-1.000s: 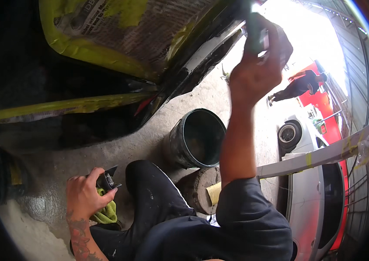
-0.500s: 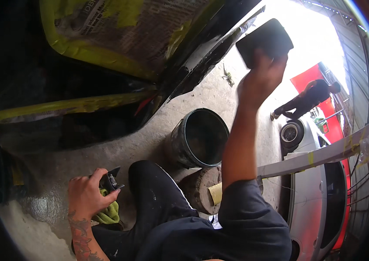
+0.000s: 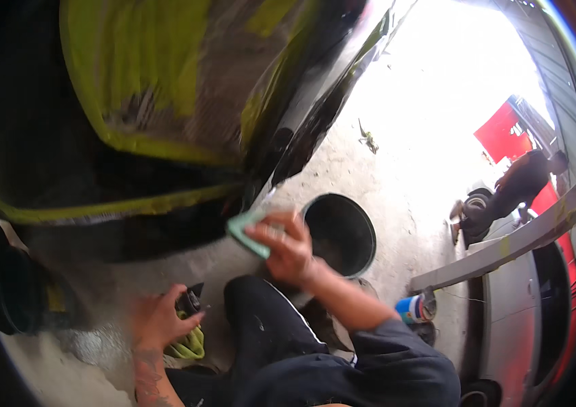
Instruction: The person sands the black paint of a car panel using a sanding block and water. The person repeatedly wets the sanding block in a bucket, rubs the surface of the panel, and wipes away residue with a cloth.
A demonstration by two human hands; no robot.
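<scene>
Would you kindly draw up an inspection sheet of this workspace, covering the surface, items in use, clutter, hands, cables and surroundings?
Surface: concrete floor, with a shiny patch at lower left.
Items in use: green pad near the lower edge of a dark vehicle bearing yellow-green tape, contact unclear; small dark object, kind unclear.
Clutter: green cloth, open dark bucket, blue-and-white can.
Hands: right hand grips the pad; left hand, blurred, grips the dark object.
Cables: thin wire-like line beside the silver car, nature unclear.
Surroundings: another person beyond a long grey strip.
</scene>
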